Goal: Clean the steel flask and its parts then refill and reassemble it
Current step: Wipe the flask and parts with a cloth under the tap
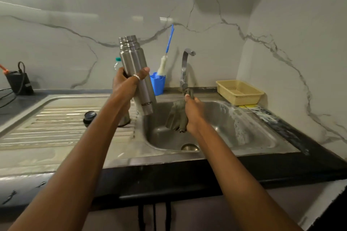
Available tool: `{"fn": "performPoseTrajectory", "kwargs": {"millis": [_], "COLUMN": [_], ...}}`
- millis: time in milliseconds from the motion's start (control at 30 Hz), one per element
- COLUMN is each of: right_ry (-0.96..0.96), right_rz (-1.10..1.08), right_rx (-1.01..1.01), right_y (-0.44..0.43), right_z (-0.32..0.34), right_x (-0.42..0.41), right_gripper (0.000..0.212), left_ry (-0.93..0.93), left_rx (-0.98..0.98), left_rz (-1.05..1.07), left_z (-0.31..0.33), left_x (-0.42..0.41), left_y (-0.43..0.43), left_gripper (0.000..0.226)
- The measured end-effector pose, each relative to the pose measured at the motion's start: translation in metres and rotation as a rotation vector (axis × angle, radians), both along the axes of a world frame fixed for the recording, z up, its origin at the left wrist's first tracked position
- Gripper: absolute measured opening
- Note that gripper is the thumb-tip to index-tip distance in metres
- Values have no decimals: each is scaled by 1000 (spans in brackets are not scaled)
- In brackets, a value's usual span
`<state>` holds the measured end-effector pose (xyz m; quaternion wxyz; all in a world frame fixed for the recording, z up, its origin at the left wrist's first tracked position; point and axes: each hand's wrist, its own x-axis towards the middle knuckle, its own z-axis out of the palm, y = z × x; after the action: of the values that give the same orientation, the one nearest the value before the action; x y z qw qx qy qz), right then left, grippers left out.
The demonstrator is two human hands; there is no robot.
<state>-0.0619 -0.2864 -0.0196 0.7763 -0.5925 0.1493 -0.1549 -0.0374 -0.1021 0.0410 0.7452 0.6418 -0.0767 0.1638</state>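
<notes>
My left hand (127,82) grips the open steel flask (135,65) upright, slightly tilted, over the sink's left edge. Its threaded mouth has no cap on it. My right hand (193,112) holds a grey-green cloth (176,116) above the sink basin (225,129), close under the tap (185,69). On the draining board (56,124) a dark round stopper (89,117) lies to the left of my left forearm. A steel cup-like lid (124,120) stands behind that forearm, partly hidden.
A blue holder (158,83) with a blue-handled bottle brush (165,60) stands behind the flask. Next to it is a plastic bottle with a green cap (117,63). A beige basket (239,92) sits at the back right. A black device with cables (19,82) is far left.
</notes>
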Motion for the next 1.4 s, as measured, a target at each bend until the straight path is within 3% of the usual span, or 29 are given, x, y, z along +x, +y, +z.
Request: {"fn": "performPoseTrajectory", "kwargs": {"millis": [100,233,600,900,1400], "right_ry": [6,-2,19,51,66], "right_rz": [-5,-25,-104,-61,-64], "right_rx": [10,30,-95,-148,-203], "right_y": [22,54,86,92,97], "right_z": [1,-2,-17,-24,-27], "right_x": [4,8,26,32,28], "right_gripper": [15,16,23,10,20], "left_ry": [-17,-41,-81,-88,-75], "left_rx": [4,38,6,49,55], "left_rz": [46,96,253,282,261], "left_z": [11,11,-9,-36,-63], "left_x": [-4,-1,12,16,10], "left_y": [40,90,172,197,212], "left_gripper": [37,52,55,54,57]}}
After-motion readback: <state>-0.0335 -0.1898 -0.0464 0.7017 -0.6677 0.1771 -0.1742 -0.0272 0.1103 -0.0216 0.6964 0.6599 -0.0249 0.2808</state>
